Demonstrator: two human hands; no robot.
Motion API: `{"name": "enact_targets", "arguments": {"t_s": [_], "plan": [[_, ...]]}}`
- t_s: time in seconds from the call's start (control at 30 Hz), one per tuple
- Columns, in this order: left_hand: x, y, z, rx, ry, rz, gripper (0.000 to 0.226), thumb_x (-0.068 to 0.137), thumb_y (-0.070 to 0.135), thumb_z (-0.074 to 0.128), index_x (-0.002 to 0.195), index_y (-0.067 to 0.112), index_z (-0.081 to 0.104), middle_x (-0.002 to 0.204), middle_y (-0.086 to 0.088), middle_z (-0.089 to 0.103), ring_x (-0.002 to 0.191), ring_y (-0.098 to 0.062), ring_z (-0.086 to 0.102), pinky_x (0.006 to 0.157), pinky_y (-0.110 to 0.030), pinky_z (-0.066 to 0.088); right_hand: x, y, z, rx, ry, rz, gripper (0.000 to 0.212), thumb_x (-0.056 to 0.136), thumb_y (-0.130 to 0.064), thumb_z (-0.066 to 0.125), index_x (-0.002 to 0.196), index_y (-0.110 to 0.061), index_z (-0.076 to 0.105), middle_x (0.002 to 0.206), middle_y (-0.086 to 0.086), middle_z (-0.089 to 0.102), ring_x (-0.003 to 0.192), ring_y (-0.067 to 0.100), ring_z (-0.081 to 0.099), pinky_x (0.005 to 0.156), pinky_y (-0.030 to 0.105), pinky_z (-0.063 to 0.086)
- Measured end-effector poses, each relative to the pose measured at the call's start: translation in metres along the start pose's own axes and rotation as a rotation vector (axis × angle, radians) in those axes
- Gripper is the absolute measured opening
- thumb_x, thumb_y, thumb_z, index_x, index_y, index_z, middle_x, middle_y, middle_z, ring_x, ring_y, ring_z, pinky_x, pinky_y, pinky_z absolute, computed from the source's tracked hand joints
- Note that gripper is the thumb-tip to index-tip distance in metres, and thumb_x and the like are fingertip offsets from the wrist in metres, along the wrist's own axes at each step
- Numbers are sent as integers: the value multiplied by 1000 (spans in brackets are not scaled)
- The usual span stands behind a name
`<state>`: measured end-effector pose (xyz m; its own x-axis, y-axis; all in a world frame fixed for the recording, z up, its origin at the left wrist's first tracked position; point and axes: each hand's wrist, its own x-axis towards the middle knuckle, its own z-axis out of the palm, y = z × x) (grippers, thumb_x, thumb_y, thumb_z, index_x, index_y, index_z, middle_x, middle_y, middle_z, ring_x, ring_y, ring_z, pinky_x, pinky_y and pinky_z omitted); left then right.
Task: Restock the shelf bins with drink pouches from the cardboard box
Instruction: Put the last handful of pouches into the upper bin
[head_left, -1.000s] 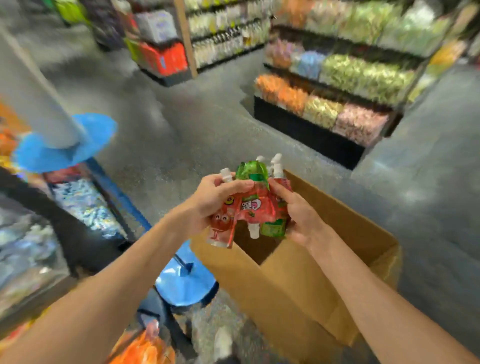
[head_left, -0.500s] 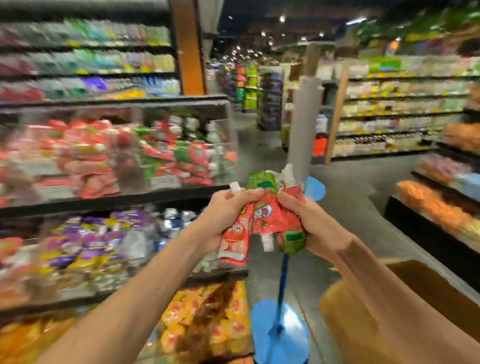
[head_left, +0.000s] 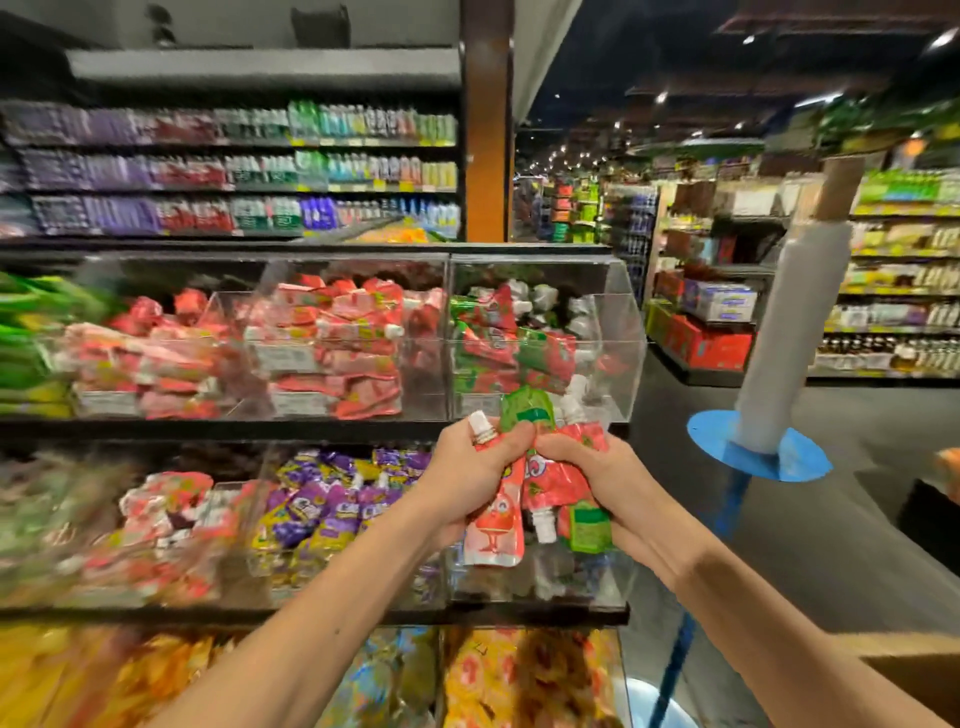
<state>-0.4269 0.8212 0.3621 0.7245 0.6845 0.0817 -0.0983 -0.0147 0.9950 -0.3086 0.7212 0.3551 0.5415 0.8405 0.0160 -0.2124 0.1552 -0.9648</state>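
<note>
1. A bunch of pouches (head_left: 550, 483) is held up by both hands in front of the shelf (head_left: 260, 428), about level with the ledge between the top and middle rows of bins (head_left: 332, 353)
2. The left hand (head_left: 467, 478) is clenched round the left side of the bunch; a red pouch (head_left: 493, 525) with a cartoon face is left hanging below the fist, and a white cap (head_left: 480, 426) is poking out on top
3. The right hand (head_left: 602, 478) is wrapped round the right side, fingers folded over a mix of red and green pouches; one of them is held upside down, spout (head_left: 543, 527) pointing at the floor
4. The thumbs are pressed close together in the middle, with a green pouch top (head_left: 527, 408) sticking up just above them
5. Just behind the bunch a clear bin (head_left: 618, 332) is seen at the right end of the top row, partly filled with red-and-green pouches; whether the bunch touches its front can't be told
6. The bins to the left of it are stuffed with red pouches, purple pouches (head_left: 322, 514) are stacked in the row below, and yellow-orange packs (head_left: 519, 675) are at the very bottom, all pretty blurred
7. The box (head_left: 914, 675) is only caught as a brown corner at the lower right, well apart from the hands
8. A blue stand (head_left: 758, 452) with a white roll (head_left: 784, 338) on it is parked in the aisle on the right
</note>
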Motion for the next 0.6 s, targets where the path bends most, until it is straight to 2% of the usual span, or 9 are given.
{"name": "enact_targets", "arguments": {"t_s": [0.07,0.13,0.2,0.27,0.37,0.47,0.5,0.53,0.6], "plan": [[2,-1,-8,49,38,20,22,91,24,71,101,6,67,84,-4,75,73,-12,71,63,-27,56,8,7,9,-12,-62,38,62,59,-27,91,113,-6,69,107,19,73,97,35,70,92,49,54],[8,1,-16,168,78,33,20,89,33,73,93,16,63,74,5,71,68,-9,69,59,-25,53,16,9,20,3,-135,82,56,72,-30,86,119,-7,66,112,21,71,103,37,68,96,52,52],[18,5,-28,345,140,48,31,84,49,73,92,23,60,76,8,68,72,-11,67,68,-32,55,28,8,29,19,-191,94,49,77,-23,82,120,-6,65,114,24,69,102,38,67,98,55,51],[26,12,-41,381,156,57,38,81,55,72,97,23,61,83,6,68,79,-13,66,77,-39,57,44,6,39,36,-245,81,50,66,-15,83,113,-7,69,106,22,72,91,34,70,90,50,55],[36,26,-62,207,141,-10,35,90,42,69,106,11,61,89,-3,70,72,-11,66,67,-30,57,70,8,57,100,-255,111,45,63,-8,71,108,-4,69,94,19,72,77,29,70,80,44,55],[40,44,-86,-96,154,-126,17,95,23,56,105,10,61,81,-6,65,62,-15,62,58,-25,49,98,15,82,183,-270,185,55,60,-8,71,114,0,63,106,27,67,85,36,66,95,58,48],[41,47,-97,-159,177,-131,20,88,16,55,107,10,59,81,-7,62,63,-17,61,58,-26,48,106,17,93,196,-276,218,59,56,-9,74,114,0,63,109,28,65,86,37,65,98,61,45],[43,47,-112,-180,209,-121,34,77,10,56,110,10,57,85,-10,61,66,-20,60,59,-27,47,113,19,106,204,-300,246,60,54,-9,75,112,1,64,107,28,66,84,37,65,98,61,44],[43,49,-141,-155,290,-66,57,65,-4,56,120,11,52,86,-14,61,67,-23,59,56,-28,47,122,24,134,229,-333,297,49,56,-10,69,104,1,66,96,23,70,77,34,66,92,55,49]]}}
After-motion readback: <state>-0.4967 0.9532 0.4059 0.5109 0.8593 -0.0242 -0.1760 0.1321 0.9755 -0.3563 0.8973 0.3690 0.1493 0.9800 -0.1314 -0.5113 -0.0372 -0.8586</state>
